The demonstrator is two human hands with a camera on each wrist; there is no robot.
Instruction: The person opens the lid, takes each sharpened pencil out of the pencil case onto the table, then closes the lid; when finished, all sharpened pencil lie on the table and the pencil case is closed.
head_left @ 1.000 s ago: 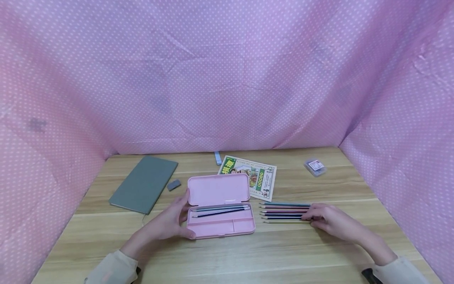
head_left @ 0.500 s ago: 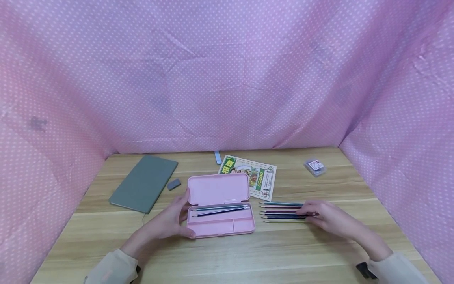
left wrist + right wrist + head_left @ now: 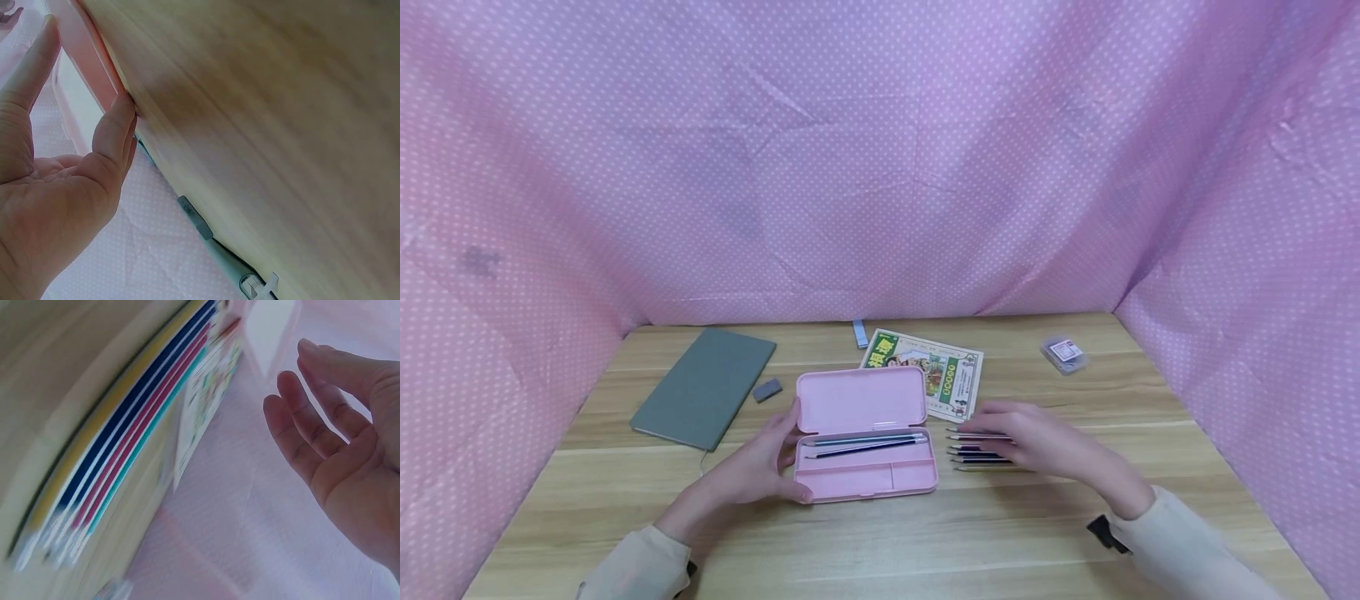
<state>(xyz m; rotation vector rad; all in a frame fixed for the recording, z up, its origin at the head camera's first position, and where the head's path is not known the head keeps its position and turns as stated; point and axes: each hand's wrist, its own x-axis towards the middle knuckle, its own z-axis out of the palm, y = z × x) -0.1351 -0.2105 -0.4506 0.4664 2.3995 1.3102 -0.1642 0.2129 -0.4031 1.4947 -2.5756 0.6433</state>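
Note:
A pink pencil case (image 3: 861, 402) lies with its lid raised in the middle of the table. My left hand (image 3: 747, 468) grips its left end, thumb at the front corner and fingers behind; the left wrist view shows thumb and fingers spanning the case's pink side (image 3: 94, 53). Two dark pencils (image 3: 865, 448) rest in the long back compartment, while both front compartments hold nothing. To the right, several pencils (image 3: 967, 458) lie side by side, tips toward the case. Above them hovers my right hand (image 3: 1037, 437), fingers loosely bent around nothing in the right wrist view (image 3: 350, 437).
Behind the case lies a printed card (image 3: 958, 379), partly covered by the lid. A green notebook (image 3: 703, 387) and a grey eraser (image 3: 768, 390) are at left. A blue strip (image 3: 860, 333) is at the back edge, and a small clear box (image 3: 1065, 354) at back right.
My right hand has slid left over the row of pencils, from their far ends toward the tips, now covering more of them. My left hand and the case have stayed put.

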